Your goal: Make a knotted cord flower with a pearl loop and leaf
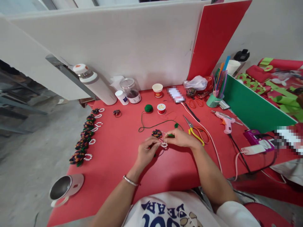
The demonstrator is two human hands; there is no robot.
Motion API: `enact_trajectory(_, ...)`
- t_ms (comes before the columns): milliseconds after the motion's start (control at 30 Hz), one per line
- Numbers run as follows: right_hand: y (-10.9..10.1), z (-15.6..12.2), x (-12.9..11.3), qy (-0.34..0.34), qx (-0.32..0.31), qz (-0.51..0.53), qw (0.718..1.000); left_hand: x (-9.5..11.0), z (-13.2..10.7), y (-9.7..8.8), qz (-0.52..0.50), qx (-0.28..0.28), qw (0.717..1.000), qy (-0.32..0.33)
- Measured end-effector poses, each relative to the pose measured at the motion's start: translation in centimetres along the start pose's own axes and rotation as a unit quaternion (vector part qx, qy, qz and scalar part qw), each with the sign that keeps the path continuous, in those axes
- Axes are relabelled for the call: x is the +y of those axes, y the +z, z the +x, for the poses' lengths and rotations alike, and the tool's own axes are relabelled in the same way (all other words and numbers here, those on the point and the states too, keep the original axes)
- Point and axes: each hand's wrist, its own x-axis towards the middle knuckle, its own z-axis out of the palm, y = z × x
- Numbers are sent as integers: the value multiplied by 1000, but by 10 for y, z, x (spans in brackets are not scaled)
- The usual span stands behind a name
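1. The red surface (113,164) carries everything; the yellow-handled scissors (195,132) lie right of its middle.
2. Both forearms reach forward with wrists low, and they meet just left of the scissors.
3. The right hand (183,138), just beside the scissors, has its fingers pinched narrow on a green yarn (170,135) end.
4. The left hand (147,151), farther left of the scissors, pinches narrow at the bead ring (164,145).
5. The yarn flower (156,133), left of the scissors and between both hands' fingertips, looks light, soft and squashy, and is probably best held by its edge.
6. The bead ring, touching the flower, is likely slippery and fragile on its thread, so it suits a gentle fingertip grip.
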Motion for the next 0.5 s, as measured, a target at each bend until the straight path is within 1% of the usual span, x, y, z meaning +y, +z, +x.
enact_trajectory(67, 1, 4, 6, 20, 64, -72, 995, 1, -1, 2, -4, -20, 1000, -9)
enact_trajectory(133, 1, 7, 11, 49, 103, -160, 981, 3, -2, 3, -21, -47, 998, -28)
enact_trajectory(200, 0, 7, 16, 72, 94, -240, 964, 3, -2, 4, -45, -58, 996, -53)
enact_trajectory(267, -5, 3, 18, 93, 81, -302, 945, 3, -1, 3, -65, -51, 994, -77)
enact_trajectory(300, -8, 0, 18, 104, 88, -329, 934, 2, -1, 2, -72, -43, 993, -88)
enact_trajectory(333, -11, -2, 18, 120, 108, -355, 921, 2, -1, 1, -79, -34, 991, -98)
enact_trajectory(367, -14, -5, 17, 142, 142, -381, 903, 1, 0, 1, -87, -25, 990, -107)
enact_trajectory(433, -18, -8, 15, 189, 233, -417, 858, 0, -1, 0, -109, -9, 985, -134)
enact_trajectory(467, -19, -8, 14, 204, 273, -427, 838, 0, -1, 0, -124, -2, 981, -153)
enact_trajectory(500, -19, -7, 13, 209, 301, -430, 825, -1, -2, 0, -139, 4, 975, -174)
